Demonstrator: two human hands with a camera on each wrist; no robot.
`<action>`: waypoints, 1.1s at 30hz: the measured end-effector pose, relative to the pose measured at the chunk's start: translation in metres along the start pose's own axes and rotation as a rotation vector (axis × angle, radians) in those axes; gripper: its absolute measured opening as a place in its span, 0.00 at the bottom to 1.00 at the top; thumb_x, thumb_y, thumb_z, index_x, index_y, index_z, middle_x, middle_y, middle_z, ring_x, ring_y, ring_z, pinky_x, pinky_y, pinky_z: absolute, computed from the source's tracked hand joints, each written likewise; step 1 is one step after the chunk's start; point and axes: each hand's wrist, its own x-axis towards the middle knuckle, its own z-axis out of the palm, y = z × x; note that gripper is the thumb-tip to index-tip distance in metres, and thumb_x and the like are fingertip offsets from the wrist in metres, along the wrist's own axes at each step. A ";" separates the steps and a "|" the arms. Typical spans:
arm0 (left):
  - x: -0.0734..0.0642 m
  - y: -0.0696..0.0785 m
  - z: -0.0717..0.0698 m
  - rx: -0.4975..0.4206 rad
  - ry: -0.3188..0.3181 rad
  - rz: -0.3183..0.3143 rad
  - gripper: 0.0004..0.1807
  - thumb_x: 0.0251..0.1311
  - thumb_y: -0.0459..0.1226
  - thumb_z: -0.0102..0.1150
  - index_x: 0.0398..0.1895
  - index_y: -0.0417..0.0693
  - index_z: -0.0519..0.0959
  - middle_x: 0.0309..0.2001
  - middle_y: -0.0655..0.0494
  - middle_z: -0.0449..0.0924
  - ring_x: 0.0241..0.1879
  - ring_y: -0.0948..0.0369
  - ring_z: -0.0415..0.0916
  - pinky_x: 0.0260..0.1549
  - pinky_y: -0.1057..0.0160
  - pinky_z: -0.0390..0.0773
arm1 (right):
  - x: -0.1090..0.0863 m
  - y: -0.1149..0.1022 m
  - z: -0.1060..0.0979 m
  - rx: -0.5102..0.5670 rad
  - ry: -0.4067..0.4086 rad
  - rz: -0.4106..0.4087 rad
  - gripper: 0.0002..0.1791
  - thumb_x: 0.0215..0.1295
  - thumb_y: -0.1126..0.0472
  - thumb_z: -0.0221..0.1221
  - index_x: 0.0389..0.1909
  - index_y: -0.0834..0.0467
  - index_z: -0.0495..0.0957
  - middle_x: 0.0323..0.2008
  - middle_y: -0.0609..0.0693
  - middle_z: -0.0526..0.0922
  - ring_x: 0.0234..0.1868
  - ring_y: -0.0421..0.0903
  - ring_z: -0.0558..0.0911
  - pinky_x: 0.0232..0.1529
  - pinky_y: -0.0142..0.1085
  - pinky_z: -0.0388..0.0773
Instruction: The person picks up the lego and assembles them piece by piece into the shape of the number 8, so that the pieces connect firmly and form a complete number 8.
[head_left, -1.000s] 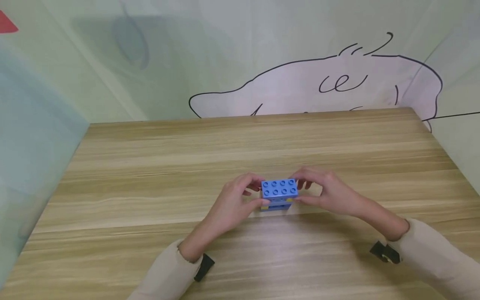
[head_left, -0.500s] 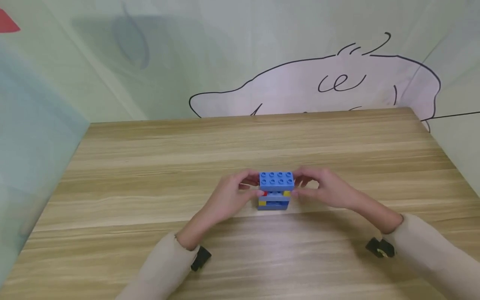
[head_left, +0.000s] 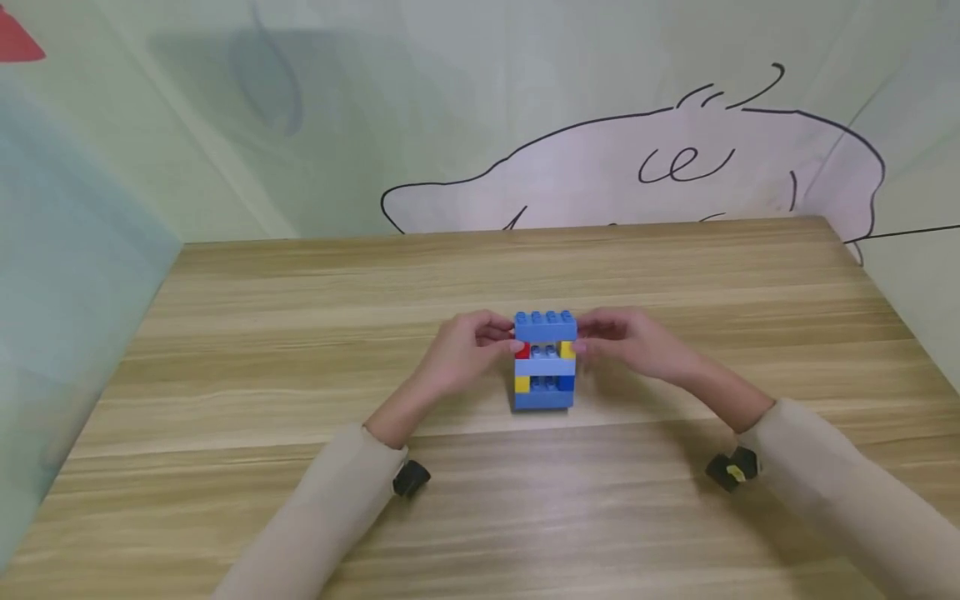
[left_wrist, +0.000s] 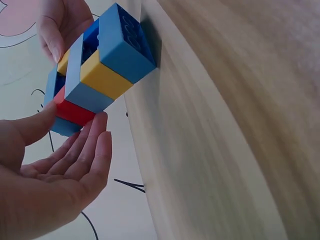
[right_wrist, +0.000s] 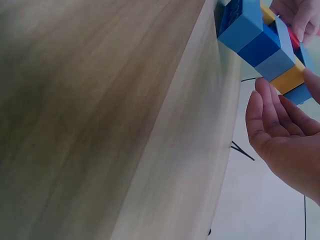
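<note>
A stack of toy building bricks is held between my two hands, tilted with its front face toward the head view. Long blue bricks form its bottom, middle and top, with small bricks between them at each end. My left hand pinches the left side near the red brick, thumb in front and fingers behind. On the other side, my right hand pinches near the upper yellow brick. The hollow underside of the bottom brick shows in the left wrist view; whether an edge touches the table I cannot tell.
The wood-grain table extends all around the stack. Behind it hangs a pale backdrop with a line drawing. Black wrist devices sit at both cuffs.
The stack has tipped backward, so its front face and gaps now show and its top studs appear nearly edge-on. Both hands have moved slightly away from the body with it.
</note>
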 end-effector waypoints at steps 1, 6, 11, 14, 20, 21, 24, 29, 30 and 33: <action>0.002 0.000 0.000 0.007 -0.002 -0.011 0.18 0.59 0.38 0.60 0.51 0.40 0.76 0.46 0.50 0.79 0.44 0.57 0.76 0.45 0.63 0.76 | 0.002 0.001 0.000 0.005 -0.005 0.009 0.24 0.64 0.55 0.58 0.56 0.66 0.71 0.49 0.58 0.77 0.47 0.51 0.75 0.50 0.45 0.73; 0.010 -0.003 -0.001 0.033 -0.016 -0.074 0.17 0.61 0.40 0.58 0.51 0.40 0.76 0.46 0.50 0.79 0.45 0.57 0.75 0.44 0.63 0.76 | 0.011 0.004 0.002 0.020 -0.038 0.075 0.27 0.65 0.51 0.57 0.58 0.65 0.71 0.46 0.56 0.79 0.43 0.50 0.78 0.48 0.43 0.75; 0.016 -0.007 0.000 0.008 -0.044 -0.125 0.16 0.63 0.37 0.55 0.51 0.38 0.76 0.45 0.48 0.79 0.40 0.58 0.77 0.41 0.64 0.78 | 0.019 0.005 0.006 0.043 -0.064 0.127 0.25 0.66 0.53 0.55 0.56 0.66 0.72 0.38 0.55 0.81 0.36 0.49 0.79 0.42 0.40 0.77; 0.017 -0.008 0.002 -0.001 -0.058 -0.152 0.15 0.64 0.36 0.54 0.51 0.37 0.77 0.44 0.47 0.79 0.38 0.58 0.77 0.38 0.65 0.79 | 0.022 0.006 0.008 0.057 -0.075 0.125 0.22 0.67 0.55 0.54 0.55 0.68 0.73 0.36 0.55 0.81 0.35 0.49 0.79 0.40 0.39 0.78; 0.018 -0.009 0.003 0.001 -0.059 -0.170 0.13 0.64 0.34 0.53 0.48 0.36 0.78 0.39 0.47 0.80 0.33 0.59 0.78 0.33 0.66 0.79 | 0.027 0.009 0.011 0.062 -0.090 0.124 0.19 0.68 0.57 0.53 0.52 0.68 0.75 0.35 0.55 0.80 0.33 0.48 0.78 0.37 0.38 0.78; 0.019 -0.009 0.003 0.005 -0.058 -0.170 0.13 0.64 0.34 0.53 0.47 0.35 0.78 0.38 0.47 0.80 0.32 0.60 0.79 0.32 0.66 0.79 | 0.027 0.010 0.012 0.057 -0.090 0.125 0.19 0.68 0.57 0.53 0.51 0.68 0.75 0.35 0.55 0.80 0.32 0.48 0.78 0.36 0.38 0.77; 0.019 -0.009 0.004 0.014 -0.053 -0.180 0.13 0.64 0.34 0.54 0.47 0.36 0.78 0.37 0.47 0.81 0.31 0.60 0.79 0.31 0.67 0.79 | 0.029 0.011 0.013 0.042 -0.080 0.137 0.18 0.68 0.57 0.53 0.50 0.67 0.76 0.33 0.54 0.79 0.31 0.48 0.77 0.35 0.37 0.77; 0.020 -0.009 0.005 0.021 -0.041 -0.195 0.13 0.63 0.33 0.55 0.48 0.36 0.78 0.38 0.46 0.81 0.30 0.60 0.79 0.30 0.67 0.79 | 0.030 0.010 0.016 0.036 -0.063 0.146 0.16 0.68 0.59 0.53 0.49 0.67 0.77 0.30 0.54 0.79 0.29 0.47 0.77 0.33 0.36 0.76; 0.020 -0.009 0.006 0.025 -0.040 -0.194 0.13 0.63 0.33 0.55 0.48 0.36 0.78 0.39 0.46 0.81 0.30 0.60 0.79 0.30 0.67 0.79 | 0.030 0.011 0.016 0.040 -0.061 0.146 0.16 0.68 0.60 0.53 0.49 0.68 0.77 0.30 0.54 0.79 0.29 0.47 0.77 0.33 0.36 0.77; 0.020 -0.010 0.006 0.034 -0.044 -0.186 0.13 0.63 0.32 0.55 0.48 0.35 0.78 0.39 0.46 0.81 0.30 0.60 0.79 0.30 0.67 0.79 | 0.029 0.011 0.016 0.050 -0.058 0.149 0.16 0.68 0.60 0.53 0.50 0.68 0.76 0.31 0.54 0.80 0.29 0.47 0.77 0.34 0.37 0.77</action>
